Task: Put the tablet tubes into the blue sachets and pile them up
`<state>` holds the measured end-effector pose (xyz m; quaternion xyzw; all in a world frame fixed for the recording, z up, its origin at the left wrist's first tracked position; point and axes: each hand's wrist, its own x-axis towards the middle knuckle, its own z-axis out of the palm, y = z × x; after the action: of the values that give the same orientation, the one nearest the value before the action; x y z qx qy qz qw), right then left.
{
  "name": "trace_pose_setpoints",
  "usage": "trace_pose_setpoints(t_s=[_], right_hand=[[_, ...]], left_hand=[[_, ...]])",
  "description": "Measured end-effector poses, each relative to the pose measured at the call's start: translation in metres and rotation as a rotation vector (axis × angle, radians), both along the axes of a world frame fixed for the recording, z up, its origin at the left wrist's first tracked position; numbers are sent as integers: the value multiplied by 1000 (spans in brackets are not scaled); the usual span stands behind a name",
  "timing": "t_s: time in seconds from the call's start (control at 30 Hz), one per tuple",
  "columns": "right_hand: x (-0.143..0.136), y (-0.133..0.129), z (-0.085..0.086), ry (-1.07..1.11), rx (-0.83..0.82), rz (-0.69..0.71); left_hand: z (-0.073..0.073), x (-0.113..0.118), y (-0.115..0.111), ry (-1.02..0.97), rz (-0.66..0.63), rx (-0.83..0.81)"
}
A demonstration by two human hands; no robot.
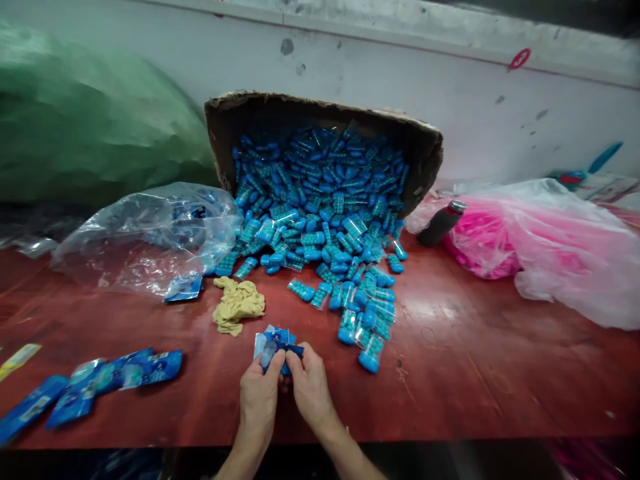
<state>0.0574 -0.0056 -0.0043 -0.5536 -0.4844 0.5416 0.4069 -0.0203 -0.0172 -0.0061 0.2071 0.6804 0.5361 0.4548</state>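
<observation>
Blue glossy packets (279, 343) — thin, flat, smooth — pinched between two bare hands (283, 380).

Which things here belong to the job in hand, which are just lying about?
Likely in the job:
left hand and right hand, both on a blue packet
blue containers
carton
filled packets

Probably lying about:
crumpled yellowish item
dark bottle
pink-filled bag

Your left hand (259, 393) and right hand (311, 390) grip blue packets (280, 348) just short of a crumpled yellow cloth (237, 305), blue-capped containers (310, 220) heaped beyond.
</observation>
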Motion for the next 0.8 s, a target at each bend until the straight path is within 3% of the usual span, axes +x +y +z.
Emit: trace_pose_setpoints(t_s=[0.27,0.37,0.5,0.57,0.6,0.73,0.8], right_hand=[[5,-7,-5,-47,68,-40],[12,-5,-4,60,39,109],[31,9,12,45,102,368],[40,25,22,-61,183,559],[42,35,26,-151,244,587],[30,86,29,-925,513,267],[18,107,24,-1023,504,238]], left_hand=[[0,1,-5,-50,-74,-54],[5,-4,-5,-208,-114,-64],[13,-13,-6,-383,-137,-50],[15,-17,-8,-436,-126,-58],[14,-18,-9,-462,-121,-69],[14,-19,-11,-534,-119,-108],[16,-19,-12,-550,-137,-119]])
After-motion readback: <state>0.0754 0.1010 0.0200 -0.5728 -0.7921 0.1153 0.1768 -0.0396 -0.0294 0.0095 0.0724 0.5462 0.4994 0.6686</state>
